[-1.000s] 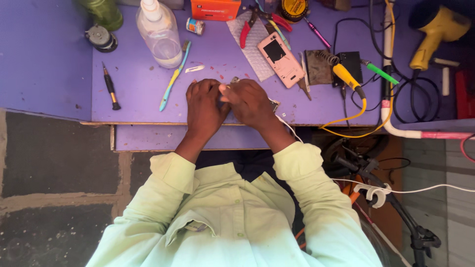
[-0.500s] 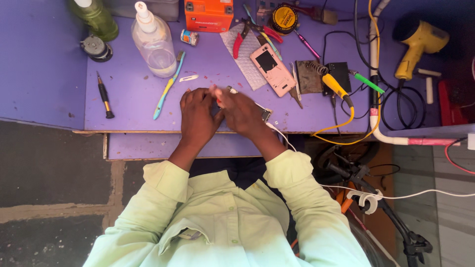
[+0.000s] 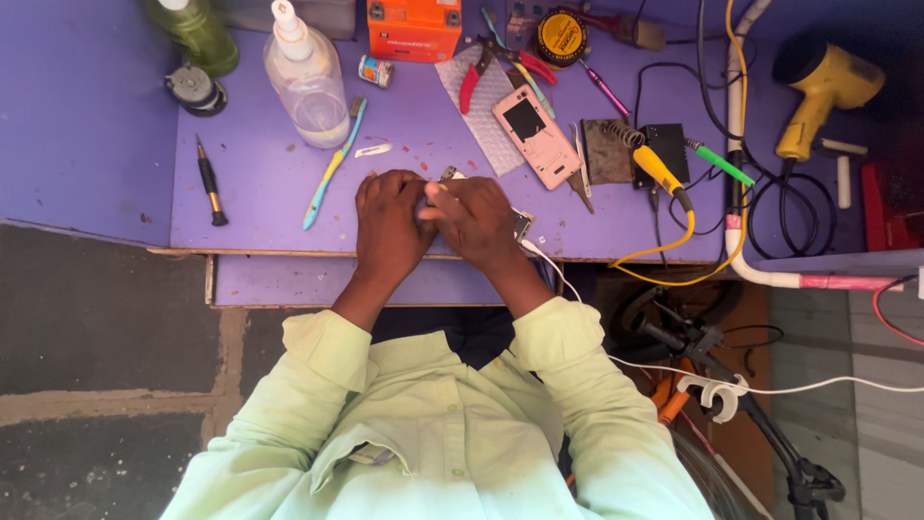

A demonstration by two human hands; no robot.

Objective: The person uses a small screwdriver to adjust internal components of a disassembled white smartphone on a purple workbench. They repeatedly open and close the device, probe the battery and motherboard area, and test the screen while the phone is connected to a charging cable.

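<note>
Pressing together near the front edge of the purple worktop (image 3: pixel 269 193), the left hand (image 3: pixel 390 226) and right hand (image 3: pixel 476 221) close around a small device (image 3: pixel 449 176), most of it hidden under the fingers; only a pale corner and a bit of dark edge by the right wrist show. Both hands are curled tight, knuckles up, thumbs meeting over the piece, so each grip is shut on it, though what kind of device it is cannot be told. A white cable (image 3: pixel 553 274) runs off from under the right hand over the front edge.

Just left of the hands lies a blue toothbrush (image 3: pixel 332 166), slanted, with a small white sliver (image 3: pixel 372 150) beside it. Farther left a black screwdriver (image 3: pixel 210 183) lies near the worktop's left edge. Behind the toothbrush stands a clear spray bottle (image 3: pixel 306 82).

To the right of the hands a pink phone (image 3: pixel 535 135) lies back up on a white mat, with red-handled pliers (image 3: pixel 474 82) at the mat's far end. A yellow-handled soldering iron (image 3: pixel 659 171) rests toward the right edge, and a yellow hot-air gun (image 3: pixel 823 91) lies well apart in the far right corner. An orange box (image 3: pixel 414 27) sits at the back edge.
</note>
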